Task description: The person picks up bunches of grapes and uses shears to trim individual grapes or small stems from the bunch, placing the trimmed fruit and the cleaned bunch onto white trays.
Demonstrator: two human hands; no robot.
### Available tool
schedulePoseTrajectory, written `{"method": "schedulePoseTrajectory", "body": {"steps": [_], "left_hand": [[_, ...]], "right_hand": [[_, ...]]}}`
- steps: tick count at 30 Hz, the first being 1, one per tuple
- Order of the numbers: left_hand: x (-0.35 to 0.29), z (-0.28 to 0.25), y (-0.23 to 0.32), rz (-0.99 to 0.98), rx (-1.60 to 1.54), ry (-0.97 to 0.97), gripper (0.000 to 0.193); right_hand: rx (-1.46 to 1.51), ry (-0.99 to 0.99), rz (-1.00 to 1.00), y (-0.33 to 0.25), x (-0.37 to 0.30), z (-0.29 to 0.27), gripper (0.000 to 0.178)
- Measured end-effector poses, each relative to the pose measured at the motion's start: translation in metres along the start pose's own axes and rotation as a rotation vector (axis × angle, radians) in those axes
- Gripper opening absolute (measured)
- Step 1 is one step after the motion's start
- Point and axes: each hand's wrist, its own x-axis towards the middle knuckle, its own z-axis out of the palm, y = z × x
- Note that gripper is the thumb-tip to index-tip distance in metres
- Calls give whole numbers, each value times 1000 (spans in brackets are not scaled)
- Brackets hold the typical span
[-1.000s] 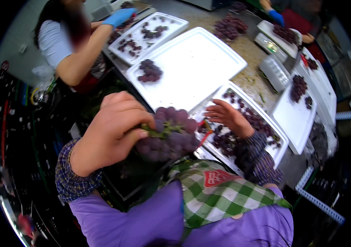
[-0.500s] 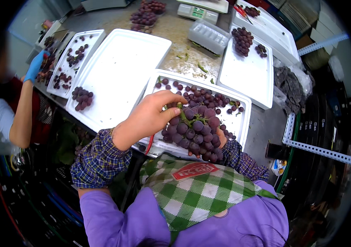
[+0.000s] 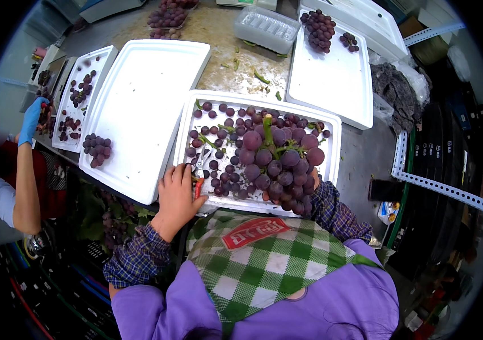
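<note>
A large bunch of dark purple grapes (image 3: 278,161) with a thick green stem on top hangs over the white foam tray (image 3: 187,122) in front of me. My right hand (image 3: 314,180) holds it from beneath and is mostly hidden by the berries. At the tray's near left edge lies a pair of red-handled snips (image 3: 199,184), its metal blades pointing into the tray. My left hand (image 3: 177,198) is beside the red handle, fingers stretched out and thumb apart; whether it touches the handle I cannot tell. Loose grapes and green stem bits are scattered over the tray.
A larger foam tray (image 3: 145,85) at left carries a small grape bunch (image 3: 98,149). At right, another foam tray (image 3: 332,85) bears two bunches. Clear plastic boxes (image 3: 267,28) stand at the back. A co-worker's blue-gloved hand (image 3: 30,116) is at far left.
My left hand has let go of the bunch's stem and moved down left to the snips. My right hand still holds the bunch. The view has shifted slightly.
</note>
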Motion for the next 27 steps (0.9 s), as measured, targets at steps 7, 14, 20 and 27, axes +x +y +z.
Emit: {"method": "schedulePoseTrajectory", "body": {"steps": [7,14,20,27], "left_hand": [[-12,7,-3,-77,-126,-48,82],[-31,-13,-31,-473,-1319,-432,58],[-62,-19,-17,-592,-2061,-665,56],[-81,-59,-1,-329,-1503,-496,70]], "right_hand": [[-182,226,-9,1,-19,2,63],[-58,87,38,0,-7,-24,74],[387,32,63,11,3,-30,74],[124,59,-27,19,0,4,66]]}}
